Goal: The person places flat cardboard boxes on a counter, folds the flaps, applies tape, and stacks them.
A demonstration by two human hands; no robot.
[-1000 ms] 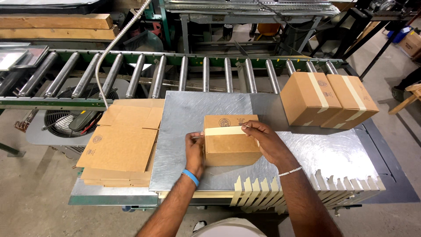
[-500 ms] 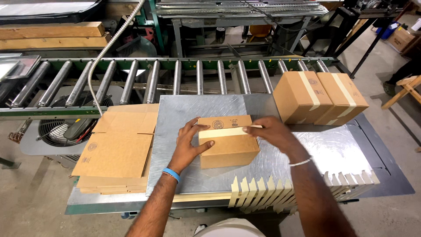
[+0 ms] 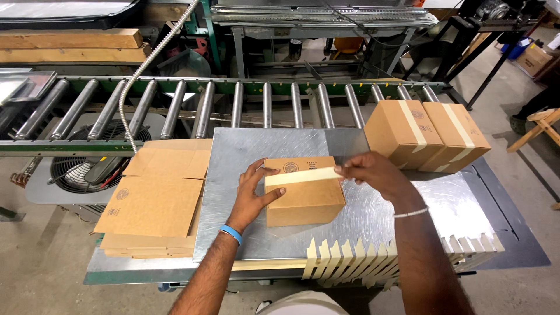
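Left hand (image 3: 252, 195) presses spread fingers on the cardboard box (image 3: 303, 192) mid-surface, while right hand (image 3: 373, 172) pinches the tape strip (image 3: 300, 175) across its top. Risk: a slack pull could wrinkle or skew the tape off the seam.

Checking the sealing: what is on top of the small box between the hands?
A pale tape strip lies across the box top; left hand presses one end, right hand covers the other. The seam underneath is hidden.
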